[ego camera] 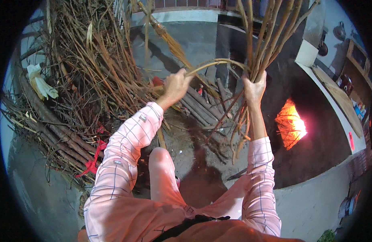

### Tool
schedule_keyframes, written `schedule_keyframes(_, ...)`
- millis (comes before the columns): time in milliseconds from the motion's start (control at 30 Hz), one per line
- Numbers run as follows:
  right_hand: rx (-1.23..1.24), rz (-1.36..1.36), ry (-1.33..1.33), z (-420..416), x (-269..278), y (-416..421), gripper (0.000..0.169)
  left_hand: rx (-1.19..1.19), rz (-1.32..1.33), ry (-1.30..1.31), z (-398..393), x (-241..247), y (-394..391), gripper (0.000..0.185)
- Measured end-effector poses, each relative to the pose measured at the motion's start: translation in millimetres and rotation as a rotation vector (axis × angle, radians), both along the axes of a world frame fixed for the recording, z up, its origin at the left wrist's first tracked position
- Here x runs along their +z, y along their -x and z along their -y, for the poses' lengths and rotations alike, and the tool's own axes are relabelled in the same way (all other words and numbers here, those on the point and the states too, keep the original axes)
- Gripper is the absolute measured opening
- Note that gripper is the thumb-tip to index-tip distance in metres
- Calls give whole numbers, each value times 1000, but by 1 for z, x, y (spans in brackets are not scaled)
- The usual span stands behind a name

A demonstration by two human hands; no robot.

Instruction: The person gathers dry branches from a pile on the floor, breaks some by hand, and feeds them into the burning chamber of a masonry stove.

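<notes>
A bundle of long thin branches [269, 39] stands upright in my right hand [255, 89], which is closed around it near the lower ends. Crooked ends [240, 130] of the bundle hang below that fist. My left hand [177, 86] grips one thin stick [217, 61], which arches over from the bundle in a bend. Whether that stick has cracked at the bend cannot be seen. To the right of my right forearm, a bright fire [290, 124] glows in the opening of a dark stove wall [319, 151].
A tall heap of brushwood [104, 60] fills the left side, with thick branches [65, 133] and a red cloth strip [93, 158] along its edge. Split logs [201, 106] lie on the floor ahead. A straw broom [174, 45] leans behind them. The stove top holds a wooden lid [337, 93].
</notes>
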State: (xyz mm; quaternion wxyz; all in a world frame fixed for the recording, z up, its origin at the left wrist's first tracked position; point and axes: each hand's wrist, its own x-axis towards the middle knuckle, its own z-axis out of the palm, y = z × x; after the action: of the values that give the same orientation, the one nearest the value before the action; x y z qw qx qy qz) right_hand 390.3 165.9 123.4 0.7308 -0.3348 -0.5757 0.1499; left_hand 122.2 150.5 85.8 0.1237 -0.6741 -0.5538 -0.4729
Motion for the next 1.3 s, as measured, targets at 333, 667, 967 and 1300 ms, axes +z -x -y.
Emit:
schedule_keyframes(333, 101, -43, -85, -9, 50, 108, 49, 5, 467, -188, 16, 6, 13, 48)
schedule_keyframes(667, 369, -127, 43, 16, 22, 183, 56, -240, 340, -11, 21, -37, 19, 94)
schedule_keyframes(967, 704, -76, 269, 5, -33, 168, 33, -68, 140, -43, 38, -54, -5, 91)
schedule_keyframes(1300, 777, -143, 255, 13, -37, 136, 47, -20, 60, -94, 7, -69, -33, 64)
